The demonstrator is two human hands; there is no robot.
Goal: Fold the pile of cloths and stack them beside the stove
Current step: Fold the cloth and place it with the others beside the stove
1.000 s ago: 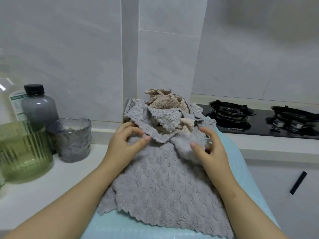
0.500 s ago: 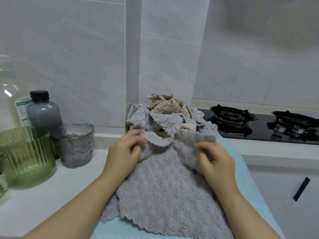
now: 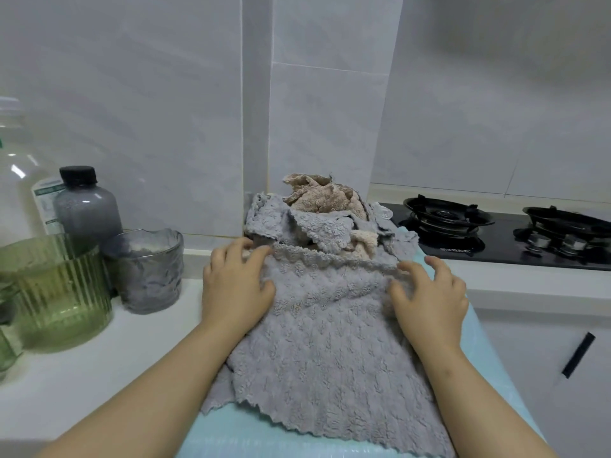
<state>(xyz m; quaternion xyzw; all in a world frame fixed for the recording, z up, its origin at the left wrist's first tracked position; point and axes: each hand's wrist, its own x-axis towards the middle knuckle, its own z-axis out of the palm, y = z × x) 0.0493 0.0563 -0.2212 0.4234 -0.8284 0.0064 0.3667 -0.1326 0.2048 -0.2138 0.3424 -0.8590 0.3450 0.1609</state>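
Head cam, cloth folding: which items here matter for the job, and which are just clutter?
Job:
- grey cloth, far edge held by left hand and right hand
- pile of cloths behind it
- stove, right
- light blue mat underneath

Lying about, left on the counter:
- green glass jar
- grey glass cup
- black-capped bottle
- clear bottle
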